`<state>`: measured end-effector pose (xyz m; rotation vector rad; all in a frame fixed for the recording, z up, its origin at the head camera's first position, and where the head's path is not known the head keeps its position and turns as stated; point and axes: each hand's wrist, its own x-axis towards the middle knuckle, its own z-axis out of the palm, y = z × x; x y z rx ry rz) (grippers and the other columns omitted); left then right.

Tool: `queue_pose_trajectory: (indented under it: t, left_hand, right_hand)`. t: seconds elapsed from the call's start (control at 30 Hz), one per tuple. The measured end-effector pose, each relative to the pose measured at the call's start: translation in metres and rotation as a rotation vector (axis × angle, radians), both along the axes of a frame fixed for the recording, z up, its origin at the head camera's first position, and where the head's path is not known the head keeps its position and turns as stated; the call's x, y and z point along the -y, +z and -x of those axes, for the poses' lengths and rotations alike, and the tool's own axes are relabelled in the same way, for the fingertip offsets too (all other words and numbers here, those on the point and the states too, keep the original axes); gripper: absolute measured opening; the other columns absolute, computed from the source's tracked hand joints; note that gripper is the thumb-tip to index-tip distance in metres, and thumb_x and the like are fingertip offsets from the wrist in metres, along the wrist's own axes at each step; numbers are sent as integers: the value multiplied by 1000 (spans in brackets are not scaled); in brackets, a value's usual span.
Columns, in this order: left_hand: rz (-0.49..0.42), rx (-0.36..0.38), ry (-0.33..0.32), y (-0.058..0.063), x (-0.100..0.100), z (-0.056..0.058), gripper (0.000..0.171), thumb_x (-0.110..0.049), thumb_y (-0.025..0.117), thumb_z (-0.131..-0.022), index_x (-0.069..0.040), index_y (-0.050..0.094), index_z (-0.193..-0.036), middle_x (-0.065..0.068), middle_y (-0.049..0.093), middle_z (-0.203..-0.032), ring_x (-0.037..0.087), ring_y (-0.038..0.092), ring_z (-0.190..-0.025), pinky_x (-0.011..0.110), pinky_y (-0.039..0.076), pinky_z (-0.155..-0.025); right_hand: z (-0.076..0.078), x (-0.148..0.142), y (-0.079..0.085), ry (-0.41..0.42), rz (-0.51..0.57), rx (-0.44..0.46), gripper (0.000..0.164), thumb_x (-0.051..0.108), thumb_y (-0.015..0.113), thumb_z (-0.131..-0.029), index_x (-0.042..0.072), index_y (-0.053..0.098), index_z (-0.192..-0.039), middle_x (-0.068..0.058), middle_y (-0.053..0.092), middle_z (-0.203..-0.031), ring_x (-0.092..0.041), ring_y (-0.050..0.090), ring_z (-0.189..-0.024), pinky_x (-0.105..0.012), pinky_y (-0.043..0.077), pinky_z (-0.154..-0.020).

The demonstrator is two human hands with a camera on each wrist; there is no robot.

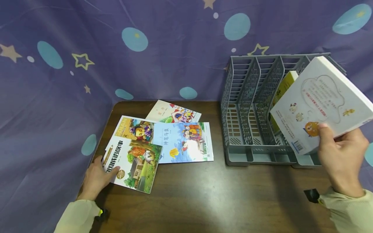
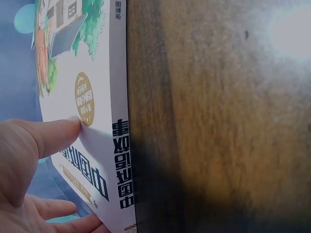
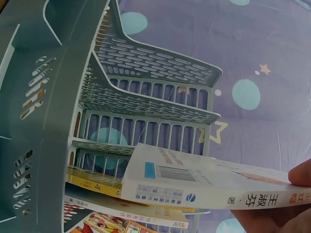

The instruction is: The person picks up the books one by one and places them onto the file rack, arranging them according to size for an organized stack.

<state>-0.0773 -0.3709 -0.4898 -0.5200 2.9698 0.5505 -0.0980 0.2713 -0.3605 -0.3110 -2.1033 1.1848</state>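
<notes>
My right hand grips a thick white book by its lower edge, thumb on the cover. The book is tilted in front of a grey book rack; in the right wrist view its corner overlaps a yellow book standing in a slot. My left hand pinches the left edge of a storybook with a cottage on its cover. Its thumb lies on the cover and the other fingers are at the edge, partly hidden. That storybook overlaps a yellow-and-white book and a light blue book.
A cream book lies behind the blue one on the brown table. More books, including a white-spined one, stand in the rack's right slots. A purple patterned cloth hangs behind and to the left.
</notes>
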Motion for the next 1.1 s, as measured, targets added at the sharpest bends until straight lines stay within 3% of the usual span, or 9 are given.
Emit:
queue_pose_trajectory:
  t: [0.2, 0.33, 0.5, 0.6, 0.83, 1.1]
  left_hand:
    - [-22, 12, 20, 1, 1, 2, 94, -34, 76, -79, 21, 25, -136, 38, 46, -105, 48, 48, -92, 59, 41, -74]
    - [7, 77, 10, 3, 2, 2, 109, -51, 76, -73, 22, 25, -134, 44, 41, -115, 58, 43, -103, 66, 39, -83]
    - [25, 205, 35, 7, -5, 3, 132, -75, 71, -61, 19, 18, -138, 46, 31, -127, 65, 31, -111, 71, 35, -86]
    - [14, 221, 57, 10, -8, 3, 136, -77, 70, -60, 18, 14, -140, 47, 28, -129, 66, 29, -113, 72, 33, -88]
    - [17, 233, 109, 15, -14, 0, 134, -74, 71, -62, 17, 12, -141, 51, 26, -128, 65, 27, -115, 71, 29, -92]
    - [46, 227, 126, 9, -10, 1, 135, -77, 70, -60, 21, 18, -137, 51, 26, -124, 65, 27, -113, 71, 33, -88]
  right_hand:
    - [7, 1, -4, -35, -56, -29, 29, 4, 60, -87, 12, 70, -113, 15, 69, -96, 10, 62, -75, -4, 45, -60]
    - [12, 7, -15, -80, -111, -59, 26, 8, 60, -87, 12, 72, -110, 21, 66, -89, 13, 57, -67, -2, 39, -54]
    - [24, 16, -28, -105, -160, -101, 26, 12, 58, -88, 13, 72, -110, -2, 72, -97, 16, 55, -71, -5, 36, -56]
    - [35, 20, -34, -113, -153, -118, 25, 12, 58, -88, 13, 72, -109, -9, 72, -97, 14, 55, -74, -8, 35, -57]
    - [59, 25, -52, -106, -96, -121, 28, 13, 59, -89, 18, 69, -115, -5, 72, -102, 12, 58, -80, -8, 37, -60]
    - [81, 26, -77, -153, -65, -105, 23, 15, 58, -91, 4, 69, -108, -12, 71, -94, 9, 51, -70, -12, 32, -56]
